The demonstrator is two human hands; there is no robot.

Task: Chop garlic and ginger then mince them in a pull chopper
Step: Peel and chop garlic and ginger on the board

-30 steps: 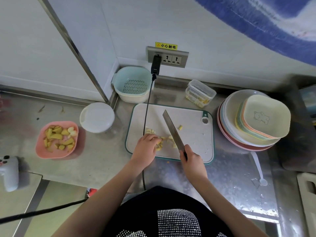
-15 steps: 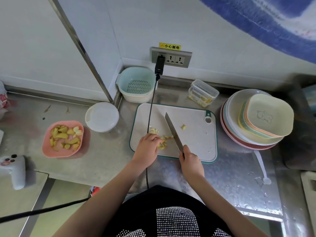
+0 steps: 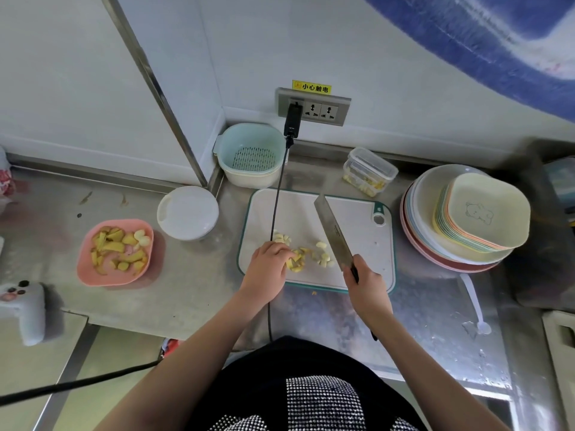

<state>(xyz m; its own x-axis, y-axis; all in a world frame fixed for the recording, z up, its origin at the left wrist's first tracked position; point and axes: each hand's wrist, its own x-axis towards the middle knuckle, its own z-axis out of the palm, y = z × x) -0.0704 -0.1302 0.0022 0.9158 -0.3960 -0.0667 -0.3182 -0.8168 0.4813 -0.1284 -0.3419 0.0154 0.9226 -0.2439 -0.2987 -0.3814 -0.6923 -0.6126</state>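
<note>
Head view: I am looking down on a steel counter with both hands working over a cutting board.
Left hand: I am curling its fingers over a small heap of yellow ginger pieces near the board's front edge, pinning them in place.
Right hand: I am wrapping it tightly round the dark handle of the knife, with the blade angling away across the board, just right of the heap.
Garlic pieces: pale cut cloves are lying between the ginger and the blade, with a few more just behind the left hand.
Handling, ginger: I am judging it firm and fibrous, light, and likely damp on cut faces; pressing down from above with fingertips tucked back looks safest.
Handling, garlic: I am expecting it to be small, smooth and prone to skidding, so it wants gathering before cutting.
Pink bowl: sitting well left of the board, it is holding more ginger chunks and a few cloves.
White round container: standing between bowl and board; I am guessing this is the pull chopper, but cannot tell.
Black cable: it is trailing across the board's left side, close to the left hand.
</note>
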